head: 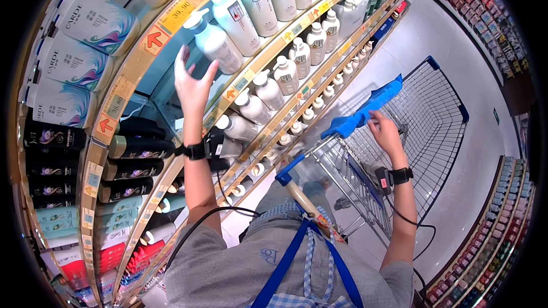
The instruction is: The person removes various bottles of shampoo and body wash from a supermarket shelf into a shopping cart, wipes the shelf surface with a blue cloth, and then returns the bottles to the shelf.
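Note:
My left hand is raised at the shelf, fingers spread and nothing in it. Just beyond its thumb stands a white pump bottle, slightly tilted in view, at the near end of a row of similar large bottles. My right hand is over the shopping cart, its fingertips at the edge of a crumpled blue cloth. That cloth lies along the rim of the wire shopping cart. Whether my right fingers grip the cloth or only touch it is unclear.
Lower shelves hold smaller pump bottles. At left are white CARDE packs and black bottles. The cart's cream handle is close to my body. Cables run from both wrist devices. Another stocked shelf curves along the right.

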The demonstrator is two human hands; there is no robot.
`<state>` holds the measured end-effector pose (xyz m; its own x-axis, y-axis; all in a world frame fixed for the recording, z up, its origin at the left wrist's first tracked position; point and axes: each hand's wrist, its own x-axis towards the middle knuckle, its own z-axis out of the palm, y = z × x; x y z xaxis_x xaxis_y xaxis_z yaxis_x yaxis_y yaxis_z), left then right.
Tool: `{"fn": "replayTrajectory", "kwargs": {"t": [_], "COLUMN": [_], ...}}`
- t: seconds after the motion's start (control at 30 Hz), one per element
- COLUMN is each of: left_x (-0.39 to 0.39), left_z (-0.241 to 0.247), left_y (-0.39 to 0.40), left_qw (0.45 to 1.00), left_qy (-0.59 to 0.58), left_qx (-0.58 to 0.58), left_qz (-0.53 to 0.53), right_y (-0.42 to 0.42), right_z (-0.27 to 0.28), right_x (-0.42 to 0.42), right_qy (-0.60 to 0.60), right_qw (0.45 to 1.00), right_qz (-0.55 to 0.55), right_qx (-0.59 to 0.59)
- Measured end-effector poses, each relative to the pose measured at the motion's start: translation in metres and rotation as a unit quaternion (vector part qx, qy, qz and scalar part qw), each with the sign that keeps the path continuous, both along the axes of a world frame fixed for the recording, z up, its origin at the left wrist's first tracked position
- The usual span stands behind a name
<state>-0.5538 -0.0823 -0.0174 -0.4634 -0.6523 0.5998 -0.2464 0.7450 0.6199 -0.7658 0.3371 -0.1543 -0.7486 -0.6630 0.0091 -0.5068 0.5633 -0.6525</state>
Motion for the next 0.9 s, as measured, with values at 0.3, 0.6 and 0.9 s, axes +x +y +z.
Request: {"fn": "replayTrajectory", "kwargs": {"t": [0.3,0.6,0.9], "left_x": [-0.058,-0.016,-0.055], "left_z": [-0.007,0.009,0.018], "left_y": [-0.028,0.086,0.167], "left_qw": [0.987,0.958,0.836], "left_qy": [0.140,0.185,0.029], "left_qx": [0.055,-0.087,-0.017], "left_qz": [-0.048,-0.203,-0.548], "right_y": [-0.155,-0.172,-0.083], "right_z": [0.169,0.213,0.212], "right_x": [0.089,0.149,0.143], "right_qy": [0.190,0.242,0.298], "right_qw": [0.950,0.944,0.947], "right_qz": [0.134,0.134,-0.026], "right_qx": [-0.209,-0.177,-0.121]}}
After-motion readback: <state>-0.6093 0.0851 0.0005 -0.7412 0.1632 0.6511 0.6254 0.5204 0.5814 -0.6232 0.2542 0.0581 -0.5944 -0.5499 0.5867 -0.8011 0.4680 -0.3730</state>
